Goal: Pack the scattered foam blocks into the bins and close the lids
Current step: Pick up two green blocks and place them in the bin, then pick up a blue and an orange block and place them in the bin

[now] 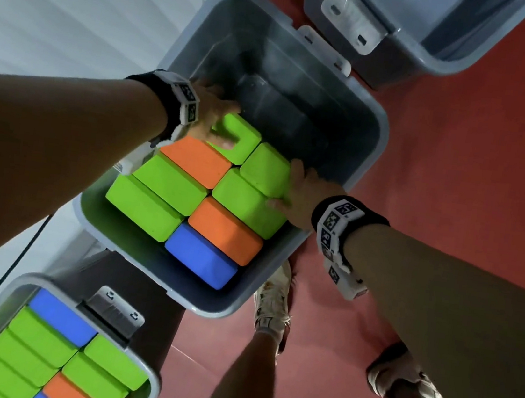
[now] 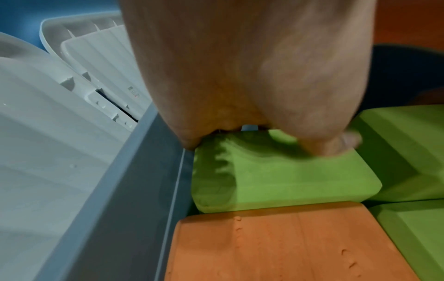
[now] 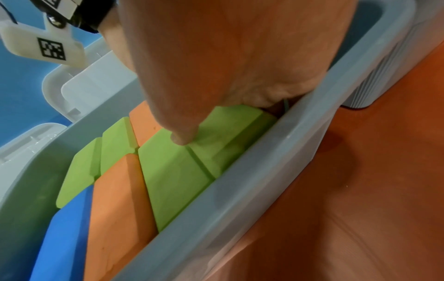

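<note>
Inside the grey bin (image 1: 372,166), 8 blocks: 5 green, 2 orange, 1 blue.

Left hand (image 2: 252,76) fills the top centre, thumb and fingers clamped on the far end of a green block (image 2: 276,180) inside the grey bin (image 2: 134,199). Orange block (image 2: 288,245) sits just near of it, touching. More green blocks (image 2: 406,155) to the right. White ribbed lids (image 2: 72,95) left, outside the bin wall.
</note>
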